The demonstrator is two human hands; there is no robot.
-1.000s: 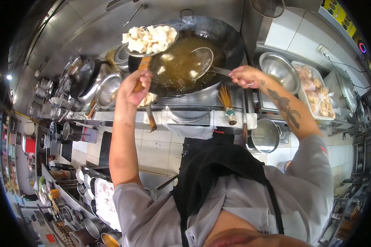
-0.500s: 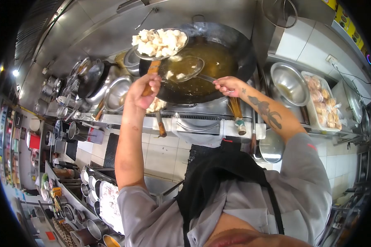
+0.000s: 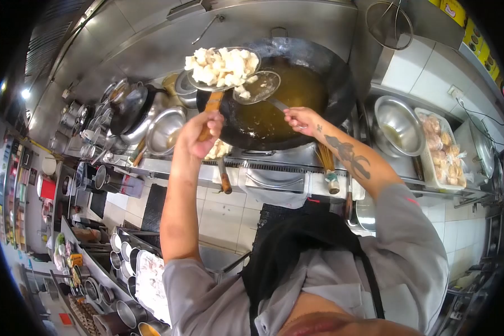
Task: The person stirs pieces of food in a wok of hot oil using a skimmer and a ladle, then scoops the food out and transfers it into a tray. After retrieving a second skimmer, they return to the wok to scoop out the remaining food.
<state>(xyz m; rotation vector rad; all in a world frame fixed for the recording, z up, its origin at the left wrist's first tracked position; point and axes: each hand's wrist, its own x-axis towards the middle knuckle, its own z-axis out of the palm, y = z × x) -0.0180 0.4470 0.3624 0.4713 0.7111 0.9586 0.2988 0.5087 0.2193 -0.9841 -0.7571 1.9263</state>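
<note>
My left hand (image 3: 203, 133) is closed round the wooden handle of a strainer (image 3: 215, 101). White chunks of food (image 3: 223, 66) are heaped on this strainer, over the left side of a large black wok (image 3: 336, 84). My right hand (image 3: 301, 121) grips the metal handle of a round skimmer (image 3: 265, 88). A few white pieces lie at the skimmer's left edge, beside the heaped strainer. Brownish oil (image 3: 302, 89) fills the bottom of the wok below.
Metal bowls (image 3: 165, 131) stand left of the wok. Below it are another handled strainer (image 3: 224, 176) and a bamboo brush (image 3: 326, 162). To the right are a steel bowl (image 3: 400, 126) and a white tray of bagged food (image 3: 442, 148). A wire strainer (image 3: 390, 25) hangs above.
The skimmer has come up out of the oil and moved beside the loaded strainer, carrying a few white pieces. My right hand has shifted slightly left. The view has shifted a little.
</note>
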